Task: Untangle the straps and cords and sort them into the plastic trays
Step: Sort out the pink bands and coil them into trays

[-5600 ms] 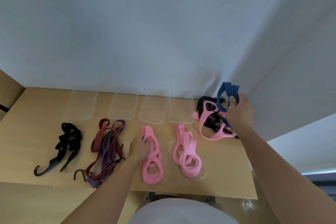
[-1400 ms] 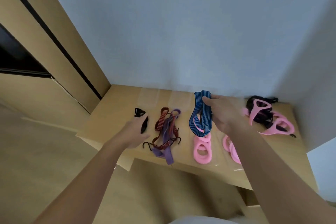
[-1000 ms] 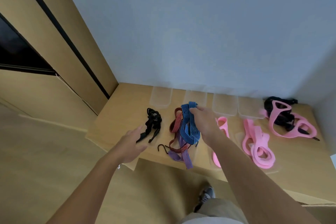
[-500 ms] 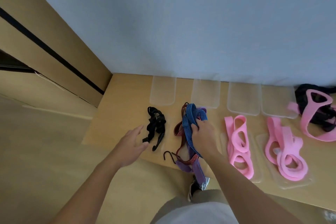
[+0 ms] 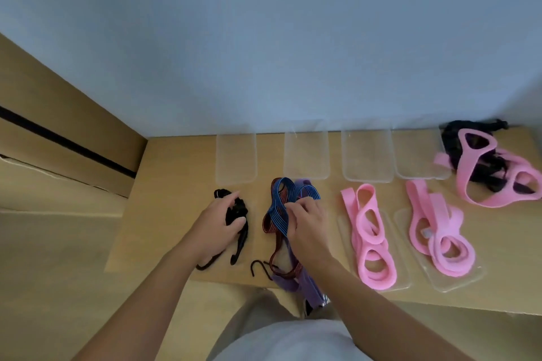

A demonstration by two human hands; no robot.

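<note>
Hands: right hand (image 5: 308, 224), fingers curled, pinching the blue strap (image 5: 277, 209) at centre frame; left hand (image 5: 217, 227) just to its left, thumb and forefinger closed loosely about the black cord (image 5: 239, 215). Blue strap: looped, long axis running from the upper centre down toward the bottom edge, lying over the red strap (image 5: 267, 224) and purple strap (image 5: 311, 287). It lies directly beneath the right hand, which is the nearer; the left is beside it, apart, and occupied. Judged step: laying the blue strap onto this pile. Black cord: same up-and-down axis, hooked ends toward the bottom. Clear trays (image 5: 236, 158): four in a row along the back, just above the piles, nothing in them. Pink straps (image 5: 372, 240): two heaps right of centre, each in a clear tray. Tangle (image 5: 492, 167): pink and black, upper right, unsorted, cut by the frame edge. Hidden: the blue strap's lower end, under the right hand. Unclear: whether a tray lies beneath the red and purple pile or the black cord. Purple strap overhangs the near edge of the table (image 5: 170, 214), its end lost against clothing.
</note>
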